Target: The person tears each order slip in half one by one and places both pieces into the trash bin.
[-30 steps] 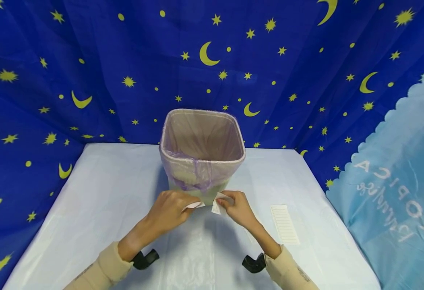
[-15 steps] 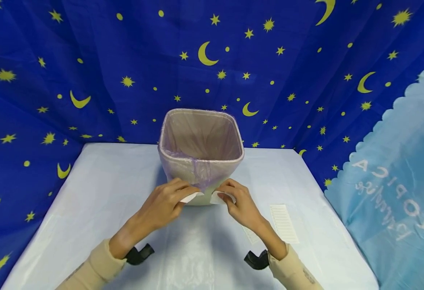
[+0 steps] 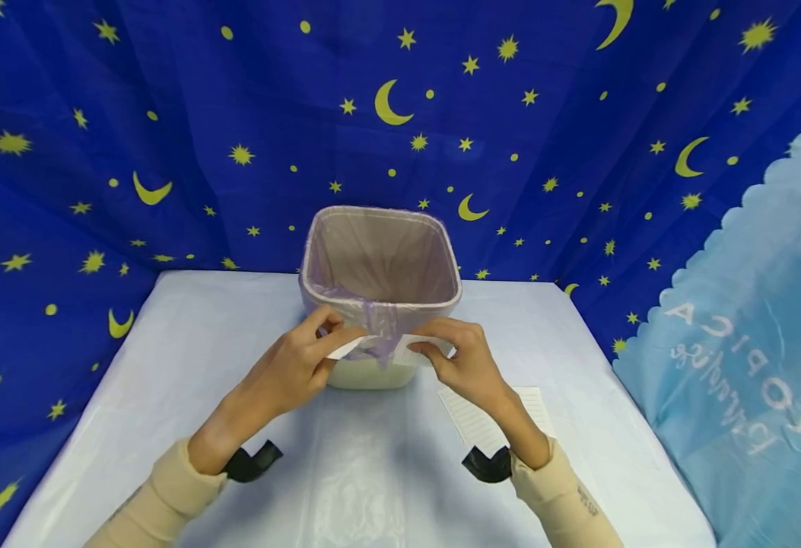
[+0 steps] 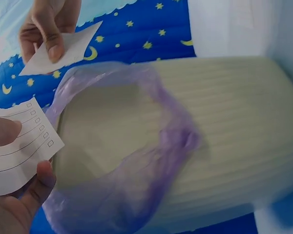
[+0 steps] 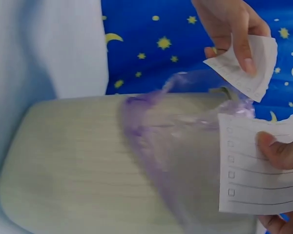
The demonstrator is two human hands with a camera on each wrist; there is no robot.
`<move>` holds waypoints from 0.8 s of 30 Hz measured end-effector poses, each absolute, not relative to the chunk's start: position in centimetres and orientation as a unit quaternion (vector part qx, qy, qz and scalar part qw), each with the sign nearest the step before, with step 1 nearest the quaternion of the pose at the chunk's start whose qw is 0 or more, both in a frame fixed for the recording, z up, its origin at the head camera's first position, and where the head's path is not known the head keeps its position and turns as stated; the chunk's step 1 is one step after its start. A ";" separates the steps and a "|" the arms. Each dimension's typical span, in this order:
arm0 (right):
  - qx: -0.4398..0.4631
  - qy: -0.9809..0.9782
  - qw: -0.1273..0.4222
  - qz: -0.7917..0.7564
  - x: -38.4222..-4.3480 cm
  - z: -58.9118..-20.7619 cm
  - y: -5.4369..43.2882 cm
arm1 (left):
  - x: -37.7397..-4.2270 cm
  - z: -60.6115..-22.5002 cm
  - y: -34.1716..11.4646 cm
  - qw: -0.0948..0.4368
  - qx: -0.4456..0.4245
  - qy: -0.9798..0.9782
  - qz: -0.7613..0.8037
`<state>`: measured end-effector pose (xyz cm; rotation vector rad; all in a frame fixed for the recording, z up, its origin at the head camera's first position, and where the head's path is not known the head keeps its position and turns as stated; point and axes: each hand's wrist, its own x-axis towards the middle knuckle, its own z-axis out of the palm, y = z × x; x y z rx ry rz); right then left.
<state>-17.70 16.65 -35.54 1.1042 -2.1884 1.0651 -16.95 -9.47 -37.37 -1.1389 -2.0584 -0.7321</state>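
My left hand (image 3: 294,369) pinches a torn piece of paper (image 4: 22,146) between thumb and fingers; lines and small checkboxes are printed on it. A second piece of paper (image 5: 241,180), lined with checkboxes down one side, is pinched in my right hand (image 3: 465,358). The two pieces are apart, their ends facing each other. Both hands are in front of a cream waste bin (image 3: 373,374), below the near side of its rim. A thin purple bin liner (image 4: 178,139) lines the bin and folds down over its outside.
Two lined paper sheets lie on the white-covered table (image 3: 236,327): one sheet (image 3: 468,417) partly under my right forearm, another sheet (image 3: 535,403) beside it. A blue star-and-moon curtain (image 3: 249,114) stands behind, and a light blue cloth (image 3: 749,342) hangs at right.
Both hands have risen from near the bin's base toward its rim, each still holding its paper. The gap between the pieces has varied little. The bin stays in place.
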 end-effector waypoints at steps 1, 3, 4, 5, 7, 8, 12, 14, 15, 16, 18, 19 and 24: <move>0.400 -0.795 0.238 0.389 -17.7 -35.3 16.7 | -17.0 -37.1 -9.6 0.334 -0.434 -0.789 -0.279; 0.394 -0.794 0.247 0.392 -17.8 -34.9 16.7 | -17.1 -36.6 -9.9 0.337 -0.432 -0.789 -0.279; 0.391 -0.794 0.251 0.392 -17.8 -34.7 16.7 | -17.2 -36.3 -10.0 0.338 -0.431 -0.788 -0.280; 0.388 -0.795 0.255 0.392 -17.9 -34.4 16.7 | -17.2 -36.0 -10.0 0.340 -0.431 -0.787 -0.282; 0.381 -0.797 0.259 0.390 -18.0 -34.0 16.6 | -17.4 -35.6 -10.1 0.344 -0.431 -0.784 -0.285; 0.377 -0.799 0.260 0.389 -18.1 -33.8 16.6 | -17.5 -35.4 -10.1 0.346 -0.432 -0.782 -0.286; 0.366 -0.805 0.263 0.386 -18.6 -32.8 16.4 | -17.9 -34.5 -10.2 0.351 -0.434 -0.777 -0.291; 0.364 -0.804 0.263 0.390 -18.9 -32.3 16.2 | -18.1 -34.1 -10.1 0.349 -0.434 -0.776 -0.298; 0.363 -0.803 0.264 0.391 -19.0 -32.1 16.1 | -18.2 -33.9 -10.1 0.348 -0.432 -0.775 -0.302; 0.362 -0.803 0.264 0.393 -19.2 -31.9 16.0 | -18.4 -33.7 -10.1 0.345 -0.430 -0.777 -0.303; 0.357 -0.805 0.266 0.392 -19.6 -31.5 15.9 | -18.7 -33.2 -10.1 0.340 -0.427 -0.780 -0.305; 0.353 -0.807 0.267 0.391 -19.9 -31.4 15.8 | -18.9 -33.0 -10.0 0.337 -0.426 -0.782 -0.306; 0.325 -0.823 0.270 0.380 -21.7 -30.8 15.5 | -20.2 -31.6 -9.8 0.324 -0.424 -0.788 -0.307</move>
